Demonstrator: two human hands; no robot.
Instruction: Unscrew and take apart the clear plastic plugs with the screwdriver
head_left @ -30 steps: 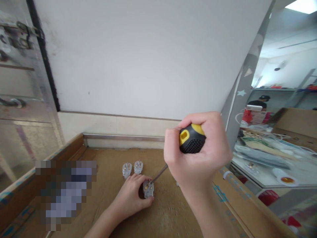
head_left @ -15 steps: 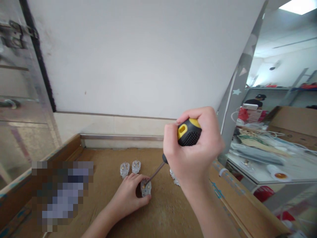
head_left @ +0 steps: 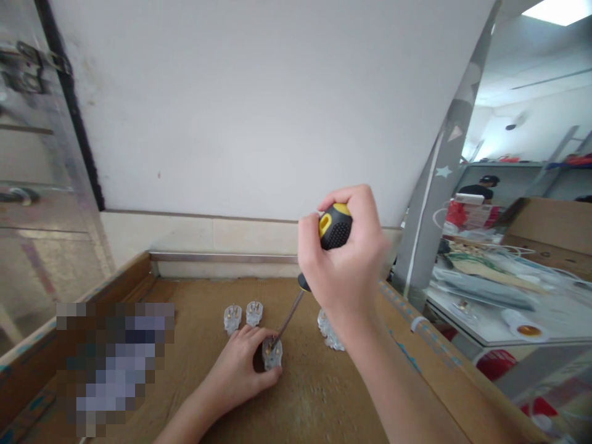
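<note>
A clear plastic plug (head_left: 272,356) with metal pins stands on the cardboard surface, pins up. My left hand (head_left: 243,361) grips it between thumb and fingers. In my right hand (head_left: 349,265) is a screwdriver (head_left: 336,227) with a black and yellow handle, its fingers wrapped round the grip. The shaft slants down to the left, and its tip meets the top of the held plug; the exact contact point is too small to make out. Beyond my left hand stand two more clear plugs (head_left: 232,318). Further clear plugs (head_left: 329,331) lie partly hidden behind my right wrist.
Cardboard (head_left: 185,308) lines the work surface, with raised edges at left and right. A blurred-out patch (head_left: 120,364) covers something on the left. White panel (head_left: 250,111) rises behind. At right, a cluttered table (head_left: 490,314) holds bags and tape; a person (head_left: 481,188) is farther back.
My right hand and the screwdriver handle have moved left and slightly up, so the shaft stands steeper. More of the plugs behind my right wrist shows. My left hand keeps its hold.
</note>
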